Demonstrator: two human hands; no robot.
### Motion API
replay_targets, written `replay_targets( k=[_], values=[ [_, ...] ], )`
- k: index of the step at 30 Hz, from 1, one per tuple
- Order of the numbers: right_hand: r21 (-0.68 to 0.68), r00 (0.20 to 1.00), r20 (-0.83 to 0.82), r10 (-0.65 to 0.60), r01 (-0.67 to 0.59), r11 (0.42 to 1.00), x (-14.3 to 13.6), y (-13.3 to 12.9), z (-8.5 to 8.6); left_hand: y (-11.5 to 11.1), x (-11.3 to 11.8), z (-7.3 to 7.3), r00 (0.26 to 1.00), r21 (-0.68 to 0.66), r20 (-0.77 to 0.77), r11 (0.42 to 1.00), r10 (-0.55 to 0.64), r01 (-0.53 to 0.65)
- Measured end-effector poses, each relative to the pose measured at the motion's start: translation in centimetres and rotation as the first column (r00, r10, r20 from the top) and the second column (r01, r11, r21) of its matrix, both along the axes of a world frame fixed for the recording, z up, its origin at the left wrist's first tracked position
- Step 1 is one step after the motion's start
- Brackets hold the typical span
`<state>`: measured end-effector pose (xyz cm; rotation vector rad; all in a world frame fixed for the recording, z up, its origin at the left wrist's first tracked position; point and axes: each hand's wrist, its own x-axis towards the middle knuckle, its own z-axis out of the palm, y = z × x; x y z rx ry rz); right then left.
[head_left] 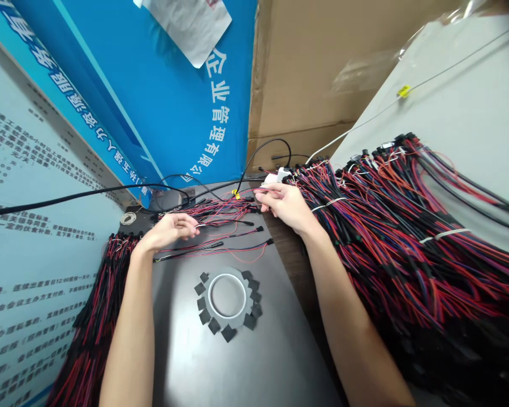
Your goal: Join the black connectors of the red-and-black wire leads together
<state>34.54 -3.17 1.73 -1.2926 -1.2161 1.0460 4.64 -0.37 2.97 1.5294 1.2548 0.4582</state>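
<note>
My left hand is over the left end of a loose pile of wire harnesses, its fingers pinched together on a thin wire with a pale tip. My right hand is at the pile's right end, thumb and fingers closed on a thin red wire; the grip is partly hidden. Red and black wires run across the space between both hands. Closer to me, several single harnesses with black connectors lie side by side on the grey metal table.
A ring-shaped roll with black square pieces around its rim lies mid-table. Large tied harness bundles fill the right side; another bundle hangs at the left. A black cable crosses from the left. Blue panel and cardboard stand behind.
</note>
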Motion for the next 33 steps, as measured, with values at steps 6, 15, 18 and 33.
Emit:
replay_targets(
  k=[6,15,18,33],
  values=[
    [-0.004,0.99,0.028,0.14,-0.14,0.99,-0.8,0.0,-0.4,-0.8,-1.4,1.4,0.971,-0.035,-0.218,0.995,-0.097,0.092],
    [0.031,0.976,0.199,0.092,-0.1,0.994,-2.1,0.8,-2.1,-2.3,-2.7,4.4,0.931,-0.033,-0.307,0.98,-0.199,0.199],
    [0.05,0.968,0.243,0.062,-0.077,0.996,-2.4,1.0,-2.7,-2.6,-4.0,4.8,0.954,0.016,-0.261,0.987,-0.149,0.159],
    [0.029,0.988,0.075,0.135,-0.137,0.99,-5.4,1.7,-5.5,-5.1,-7.1,8.6,0.916,0.287,-0.321,0.947,0.24,-0.147]
  ],
)
